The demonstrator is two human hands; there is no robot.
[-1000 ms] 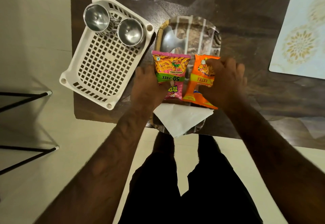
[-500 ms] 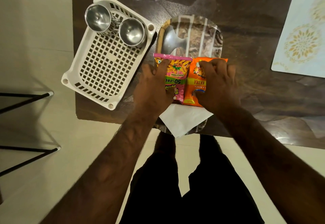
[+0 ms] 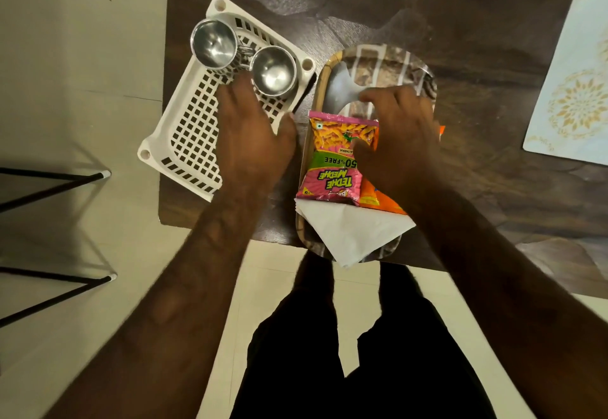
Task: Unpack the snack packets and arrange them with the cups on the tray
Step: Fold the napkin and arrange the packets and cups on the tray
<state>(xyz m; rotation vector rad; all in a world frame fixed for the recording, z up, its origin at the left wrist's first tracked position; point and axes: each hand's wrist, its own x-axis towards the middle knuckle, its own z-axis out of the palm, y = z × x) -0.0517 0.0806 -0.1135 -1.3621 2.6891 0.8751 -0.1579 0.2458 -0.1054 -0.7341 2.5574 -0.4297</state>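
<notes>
Release of the pink packet (image 3: 335, 159) frees the left grip (image 3: 253, 135), now spread over the basket (image 3: 190, 135) towards the cups (image 3: 273, 70). The right grip (image 3: 398, 142) lies flat on the orange packet (image 3: 378, 200), and both packets sit on the tray (image 3: 394, 57) at the worktop's near edge.

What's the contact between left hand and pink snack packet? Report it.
Apart. Head view: left hand over white plastic basket; wooden tray rim shows between thumb and pink packet.
</notes>
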